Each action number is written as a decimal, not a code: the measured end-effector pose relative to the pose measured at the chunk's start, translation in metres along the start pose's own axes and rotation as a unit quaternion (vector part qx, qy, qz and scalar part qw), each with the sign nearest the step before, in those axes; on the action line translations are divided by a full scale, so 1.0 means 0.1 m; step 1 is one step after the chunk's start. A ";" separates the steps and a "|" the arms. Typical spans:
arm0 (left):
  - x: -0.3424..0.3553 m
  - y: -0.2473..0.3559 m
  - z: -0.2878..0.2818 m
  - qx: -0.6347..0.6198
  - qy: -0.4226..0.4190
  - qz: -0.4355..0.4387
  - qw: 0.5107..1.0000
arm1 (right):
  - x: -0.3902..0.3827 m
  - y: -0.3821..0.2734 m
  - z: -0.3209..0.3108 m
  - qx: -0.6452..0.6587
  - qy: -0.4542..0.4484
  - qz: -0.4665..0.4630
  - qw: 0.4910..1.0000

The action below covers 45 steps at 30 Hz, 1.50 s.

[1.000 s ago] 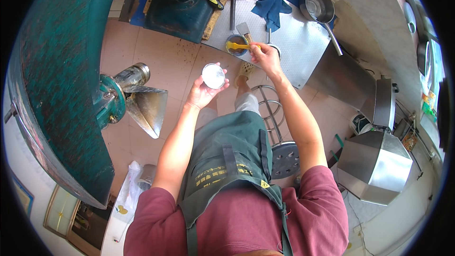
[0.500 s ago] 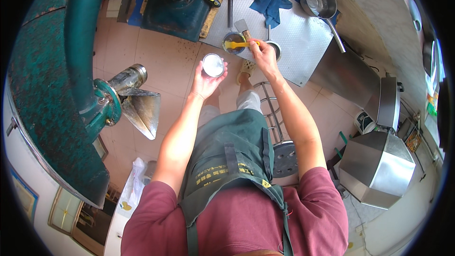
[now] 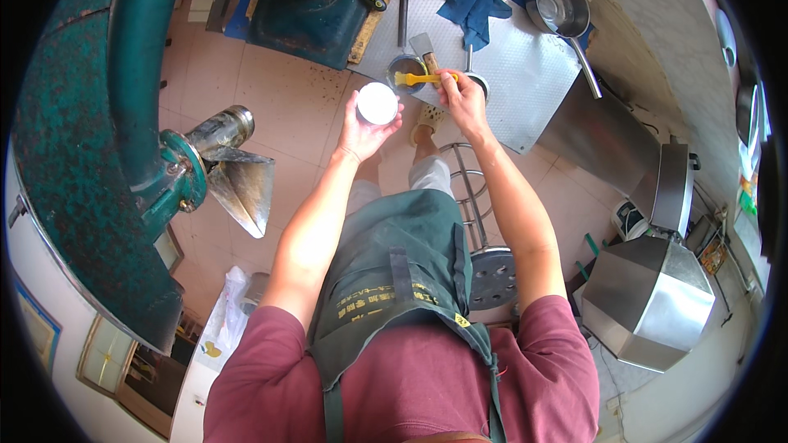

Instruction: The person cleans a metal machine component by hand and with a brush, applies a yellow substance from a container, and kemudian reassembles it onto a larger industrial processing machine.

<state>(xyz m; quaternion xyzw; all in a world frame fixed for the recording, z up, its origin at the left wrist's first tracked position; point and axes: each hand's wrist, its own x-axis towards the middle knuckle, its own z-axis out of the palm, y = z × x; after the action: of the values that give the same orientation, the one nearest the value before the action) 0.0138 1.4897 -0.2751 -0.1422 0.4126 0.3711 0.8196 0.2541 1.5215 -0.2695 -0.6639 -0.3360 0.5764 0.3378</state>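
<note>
In my left hand (image 3: 369, 127) I grip a small round white-topped cup or dish (image 3: 377, 103), held over the floor below the worktable's edge. My right hand (image 3: 461, 97) pinches the handle of a yellow brush (image 3: 410, 78), whose head is in or over a small bowl (image 3: 397, 64) with brownish contents on the dimpled metal table (image 3: 529, 90). A flat scraper (image 3: 420, 42) with a wooden handle leans at that bowl. Behind my right hand is another small round metal vessel (image 3: 481, 84), partly hidden. A blue cloth (image 3: 468, 4) lies farther back on the table.
A saucepan (image 3: 558, 5) stands at the back right. A large green machine (image 3: 78, 156) with a metal chute (image 3: 242, 189) fills the left. A round-seated metal stool (image 3: 492, 279) is by my right leg, and a steel octagonal drum (image 3: 648, 295) is at the right.
My left hand has moved up and slightly right with the white cup, nearer the bowl. My right hand stays on the yellow brush with only slight movement.
</note>
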 end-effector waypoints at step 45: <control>-0.10 -0.17 0.21 -0.051 -0.221 -0.071 0.971 | -0.74 -1.10 -0.23 -0.071 -0.063 -0.079 0.992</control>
<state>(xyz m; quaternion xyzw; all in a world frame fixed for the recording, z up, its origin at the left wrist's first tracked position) 0.0344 1.4842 -0.2556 -0.1274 0.1904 0.3544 0.9066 0.2630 1.5185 -0.1352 -0.6202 -0.4476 0.5632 0.3127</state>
